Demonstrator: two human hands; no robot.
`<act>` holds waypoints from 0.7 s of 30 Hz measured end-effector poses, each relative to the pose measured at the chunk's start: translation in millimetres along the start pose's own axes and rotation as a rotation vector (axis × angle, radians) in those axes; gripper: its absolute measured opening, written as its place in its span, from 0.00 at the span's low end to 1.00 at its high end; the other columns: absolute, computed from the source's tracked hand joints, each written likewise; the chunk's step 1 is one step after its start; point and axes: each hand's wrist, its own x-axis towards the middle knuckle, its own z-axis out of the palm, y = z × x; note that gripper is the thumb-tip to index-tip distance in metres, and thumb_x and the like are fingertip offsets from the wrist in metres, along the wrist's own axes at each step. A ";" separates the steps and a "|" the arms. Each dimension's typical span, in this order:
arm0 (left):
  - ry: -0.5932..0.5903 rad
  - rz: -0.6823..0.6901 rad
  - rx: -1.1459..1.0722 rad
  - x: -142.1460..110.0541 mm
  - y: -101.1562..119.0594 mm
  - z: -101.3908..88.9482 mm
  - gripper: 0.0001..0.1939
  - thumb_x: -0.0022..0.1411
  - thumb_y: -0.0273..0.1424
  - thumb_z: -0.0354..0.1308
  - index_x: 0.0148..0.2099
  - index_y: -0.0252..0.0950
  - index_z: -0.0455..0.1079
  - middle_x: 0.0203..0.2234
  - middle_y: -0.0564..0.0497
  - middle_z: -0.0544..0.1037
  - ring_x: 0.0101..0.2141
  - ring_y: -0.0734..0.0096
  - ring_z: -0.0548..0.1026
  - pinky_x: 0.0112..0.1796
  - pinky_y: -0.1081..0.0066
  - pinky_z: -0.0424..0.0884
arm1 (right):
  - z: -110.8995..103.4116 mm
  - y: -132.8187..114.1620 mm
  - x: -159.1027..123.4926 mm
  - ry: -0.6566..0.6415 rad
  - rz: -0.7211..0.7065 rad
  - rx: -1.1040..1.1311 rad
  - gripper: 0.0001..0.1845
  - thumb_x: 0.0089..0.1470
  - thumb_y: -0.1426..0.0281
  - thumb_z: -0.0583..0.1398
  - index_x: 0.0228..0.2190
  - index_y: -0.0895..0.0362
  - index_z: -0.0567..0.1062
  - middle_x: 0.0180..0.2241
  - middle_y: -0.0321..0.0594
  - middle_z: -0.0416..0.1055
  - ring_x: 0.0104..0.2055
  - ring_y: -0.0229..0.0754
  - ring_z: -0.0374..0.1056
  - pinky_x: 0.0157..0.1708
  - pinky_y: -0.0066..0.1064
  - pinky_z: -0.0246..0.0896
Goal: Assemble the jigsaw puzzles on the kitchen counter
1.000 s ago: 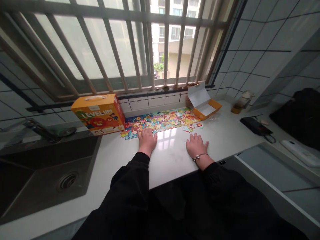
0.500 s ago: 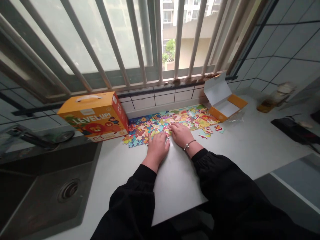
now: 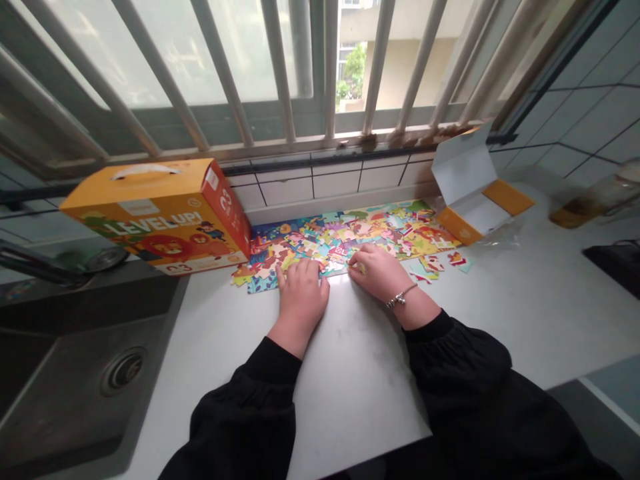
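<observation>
A long, colourful puzzle board [image 3: 265,283] lies by the wall, heaped with loose jigsaw pieces [image 3: 330,248]. My left hand [image 3: 302,293] rests palm down at its front edge, with its fingers stretched over the nearest pieces and the thumb apart. To the right, my right hand [image 3: 379,275] is curled at the same edge. Its thumb and forefinger pinch a small yellowish puzzle piece [image 3: 361,268], mostly covered by the fingers. A few stray puzzle pieces [image 3: 431,264] lie on the counter, right of that hand.
An orange carton [image 3: 160,220] with a handle stands left of the board. An opened orange box [image 3: 470,213] with clear plastic sits at its right end. The sink [image 3: 60,373] is at the left, a glass jug [image 3: 590,203] at the far right. Window bars [image 3: 280,73] rise behind the counter.
My hands have moved apart: the left a little to the left, the right a little to the right and back from the heap. The camera view has tilted down and closer.
</observation>
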 end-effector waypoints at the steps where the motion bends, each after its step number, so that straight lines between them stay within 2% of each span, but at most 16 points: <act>1: 0.009 -0.009 0.007 -0.4 -1.2 0.0 0.10 0.73 0.33 0.58 0.54 0.40 0.75 0.53 0.39 0.82 0.58 0.41 0.76 0.74 0.29 0.50 | -1.0 -0.8 -0.1 -0.011 -0.009 0.012 0.07 0.66 0.69 0.67 0.42 0.54 0.87 0.48 0.48 0.81 0.48 0.51 0.75 0.51 0.39 0.68; 4: 0.004 -0.012 -0.004 -1.1 -4.2 -1.8 0.09 0.72 0.33 0.59 0.53 0.40 0.74 0.53 0.39 0.82 0.58 0.40 0.76 0.73 0.31 0.53 | -2.1 -2.6 0.0 -0.027 -0.030 0.046 0.06 0.65 0.69 0.68 0.41 0.55 0.87 0.46 0.48 0.80 0.48 0.50 0.75 0.52 0.38 0.68; 9: -0.032 0.036 -0.066 -2.8 -7.0 -2.7 0.07 0.71 0.32 0.60 0.50 0.40 0.73 0.52 0.40 0.82 0.56 0.42 0.77 0.67 0.38 0.64 | -1.2 -3.8 0.5 -0.020 -0.031 0.077 0.05 0.66 0.69 0.68 0.39 0.55 0.86 0.45 0.48 0.80 0.48 0.50 0.75 0.52 0.38 0.68; 15: 0.037 0.062 -0.072 1.6 -23.7 0.9 0.08 0.72 0.34 0.59 0.50 0.39 0.74 0.51 0.39 0.81 0.56 0.45 0.76 0.64 0.47 0.68 | 1.9 -5.1 1.6 0.016 -0.007 0.072 0.06 0.67 0.68 0.67 0.40 0.56 0.86 0.47 0.50 0.80 0.48 0.51 0.75 0.50 0.39 0.68; 18: 0.089 -0.073 0.040 6.9 -45.2 -5.1 0.15 0.73 0.36 0.57 0.56 0.35 0.75 0.53 0.35 0.80 0.57 0.42 0.75 0.62 0.49 0.69 | 4.0 -5.7 2.1 0.063 -0.019 0.096 0.09 0.70 0.67 0.64 0.40 0.55 0.86 0.46 0.49 0.81 0.47 0.50 0.75 0.48 0.38 0.67; 21: 0.075 -0.320 0.196 8.5 -65.7 -15.4 0.22 0.74 0.41 0.56 0.59 0.30 0.74 0.56 0.29 0.79 0.59 0.36 0.75 0.62 0.46 0.69 | 5.9 -6.2 2.1 0.131 -0.027 0.141 0.11 0.72 0.67 0.62 0.38 0.55 0.84 0.44 0.47 0.81 0.47 0.49 0.75 0.45 0.37 0.64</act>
